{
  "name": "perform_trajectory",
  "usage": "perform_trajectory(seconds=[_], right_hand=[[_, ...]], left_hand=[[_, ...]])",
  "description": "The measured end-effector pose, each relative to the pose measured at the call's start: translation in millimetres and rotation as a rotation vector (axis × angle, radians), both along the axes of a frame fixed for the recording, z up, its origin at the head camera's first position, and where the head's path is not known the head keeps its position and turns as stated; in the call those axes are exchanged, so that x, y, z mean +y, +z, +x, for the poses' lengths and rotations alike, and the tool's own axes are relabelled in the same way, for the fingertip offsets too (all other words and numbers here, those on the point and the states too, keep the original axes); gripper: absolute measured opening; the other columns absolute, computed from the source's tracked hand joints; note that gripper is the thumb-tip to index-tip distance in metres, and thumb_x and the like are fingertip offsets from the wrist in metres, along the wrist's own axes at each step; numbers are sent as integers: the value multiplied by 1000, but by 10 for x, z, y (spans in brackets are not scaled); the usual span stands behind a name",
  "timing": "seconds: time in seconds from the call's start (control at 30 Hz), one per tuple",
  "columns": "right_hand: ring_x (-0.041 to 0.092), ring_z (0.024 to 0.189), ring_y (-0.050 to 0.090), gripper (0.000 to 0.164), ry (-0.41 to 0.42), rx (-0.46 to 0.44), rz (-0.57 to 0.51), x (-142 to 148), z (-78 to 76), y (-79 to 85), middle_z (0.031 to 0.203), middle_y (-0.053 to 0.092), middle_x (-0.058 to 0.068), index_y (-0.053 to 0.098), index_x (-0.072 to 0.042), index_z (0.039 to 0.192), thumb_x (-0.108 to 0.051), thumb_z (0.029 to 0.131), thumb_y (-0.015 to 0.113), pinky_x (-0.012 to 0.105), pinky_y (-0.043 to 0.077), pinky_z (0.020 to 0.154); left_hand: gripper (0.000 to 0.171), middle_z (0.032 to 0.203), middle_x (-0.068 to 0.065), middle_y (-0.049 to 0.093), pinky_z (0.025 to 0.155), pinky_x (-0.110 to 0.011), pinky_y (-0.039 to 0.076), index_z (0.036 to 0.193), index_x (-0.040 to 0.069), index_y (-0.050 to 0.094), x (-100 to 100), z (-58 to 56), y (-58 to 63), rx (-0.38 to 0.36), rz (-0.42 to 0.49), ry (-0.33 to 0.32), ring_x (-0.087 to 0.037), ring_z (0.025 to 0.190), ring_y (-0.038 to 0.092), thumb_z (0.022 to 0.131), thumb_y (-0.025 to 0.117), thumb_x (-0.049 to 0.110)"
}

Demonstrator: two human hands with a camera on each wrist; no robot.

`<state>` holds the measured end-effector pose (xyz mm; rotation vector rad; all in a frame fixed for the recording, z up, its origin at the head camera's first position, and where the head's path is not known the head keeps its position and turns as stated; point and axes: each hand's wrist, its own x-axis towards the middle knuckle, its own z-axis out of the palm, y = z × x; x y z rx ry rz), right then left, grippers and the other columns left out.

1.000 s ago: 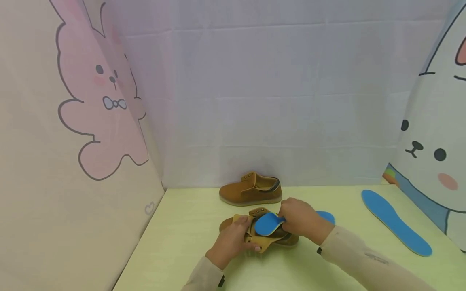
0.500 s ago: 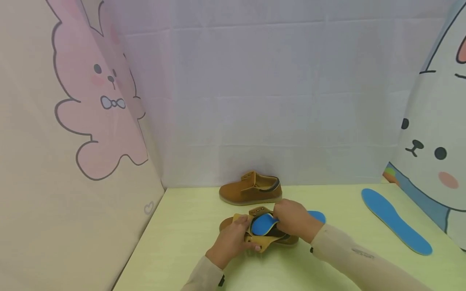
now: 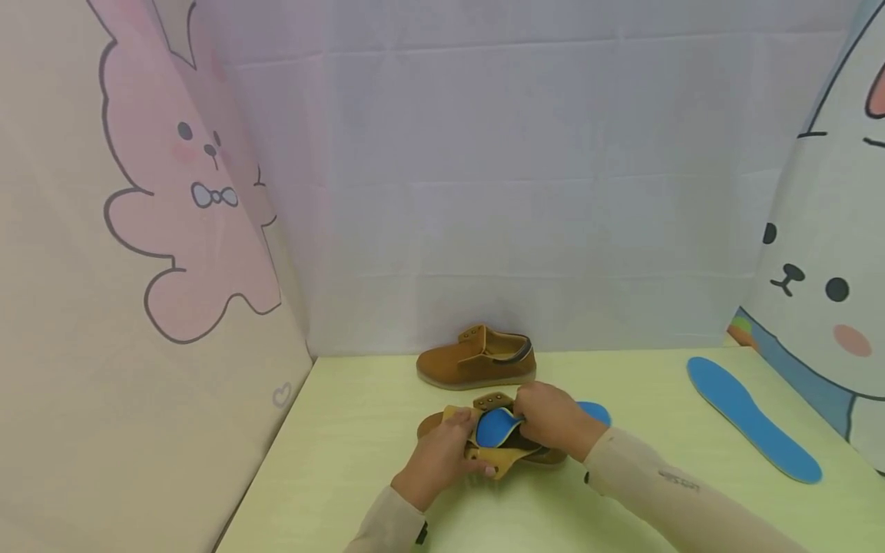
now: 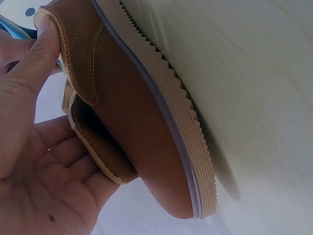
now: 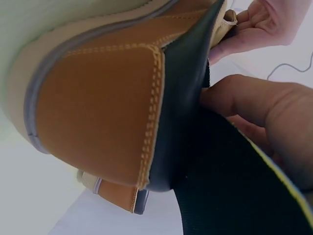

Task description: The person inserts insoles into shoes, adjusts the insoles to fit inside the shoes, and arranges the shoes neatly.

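Moved: against a second ago, my right hand [image 3: 553, 417] has shifted toward 9 o'clock, and the front of the blue insole [image 3: 495, 428] sits lower in the shoe's mouth; my left hand [image 3: 440, 452] has stayed put.
Blue insole: front end inside the opening of the near shoe [image 4: 137, 107], rear jutting out past my hand toward 3 o'clock.
Right fingers: pinching the insole along its middle.
Left fingers: gripping the shoe's flaps, thumb toward 6 o'clock, the others toward 12, spreading the mouth; toe points to 9.
Toe trouble: the front could snag on the tongue or buckle, I judge, if I push harder while it is bowed.
Mouth trouble: should my left fingers slacken, the flaps could fold in and catch the insole's edge.
Insole make: thin and bendy, smooth blue above, dark woven-looking underside, yellow edge.
Shoe make: brown leather-look upper, twin stitching, dark padded collar, pale ridged sole with a toothed edge.
Rear shoe [image 3: 470, 367]: matching, at 12 o'clock from the near one, eyelet flap raised.
Spare insole [image 3: 755, 421]: flat at 3 o'clock, on the pale yellow-green table [image 3: 332, 445].
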<state>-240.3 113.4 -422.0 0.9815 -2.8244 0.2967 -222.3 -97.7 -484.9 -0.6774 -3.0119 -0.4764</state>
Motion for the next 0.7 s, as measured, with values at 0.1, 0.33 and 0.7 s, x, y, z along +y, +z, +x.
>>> perform_trajectory(seconds=[0.1,0.33,0.7], right_hand=[[10,58,26,35,5,-4,-4,-19,-4,-21,58,33,-8,43,-20,50,1,67,65,27,24,49],[9,54,21,40,0,28,13,-89,-11,-46,54,24,-8,36,-21,50,2,68,64,26,18,48],[9,54,22,41,3,30,-2,-132,-44,-123,54,22,-8,35,-21,50,2,67,64,26,21,48]], left_hand=[[95,142,-9,41,92,-39,44,140,13,42,2,10,6,0,-1,2,-24,123,43,65,68,64],[93,140,-7,43,88,-37,46,139,14,43,1,5,5,17,4,-3,-22,119,47,65,69,63],[93,141,-5,42,89,-38,46,140,16,42,-4,-3,-3,5,21,-8,-22,120,47,65,69,64]])
